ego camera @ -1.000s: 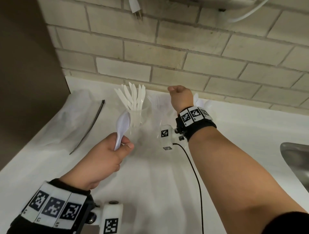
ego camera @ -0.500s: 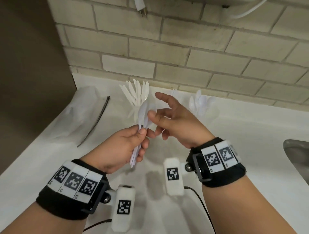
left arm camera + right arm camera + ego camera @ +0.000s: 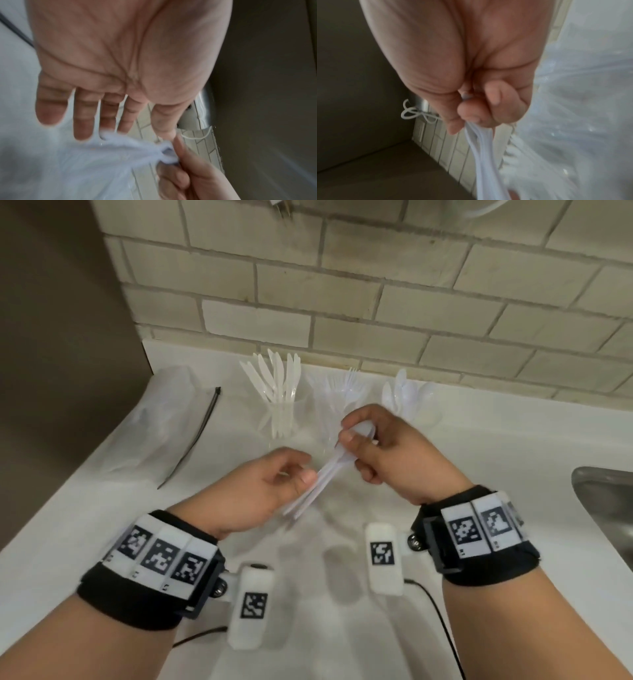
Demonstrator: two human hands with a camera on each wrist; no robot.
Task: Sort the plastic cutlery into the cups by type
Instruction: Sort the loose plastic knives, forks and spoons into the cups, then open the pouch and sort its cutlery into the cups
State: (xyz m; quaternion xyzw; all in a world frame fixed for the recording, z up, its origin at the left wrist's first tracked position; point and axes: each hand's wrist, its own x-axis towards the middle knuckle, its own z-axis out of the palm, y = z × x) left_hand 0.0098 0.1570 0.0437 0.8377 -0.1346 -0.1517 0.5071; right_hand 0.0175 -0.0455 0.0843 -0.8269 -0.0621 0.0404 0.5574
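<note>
Right hand [image 3: 387,453] grips spoon bundle [image 3: 318,477] by the bowls, frame centre; handles slant toward lower left; left hand [image 3: 270,491] fingers loose, released; spoon cup [image 3: 416,405] upper right, nearer right hand.

White spoons [image 3: 317,481] slanted before cups [image 3: 281,419]

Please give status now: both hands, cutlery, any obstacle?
Right hand grips white plastic spoons. Left hand open, fingers at the handles. Nothing blocks the clear spoon cup.
</note>
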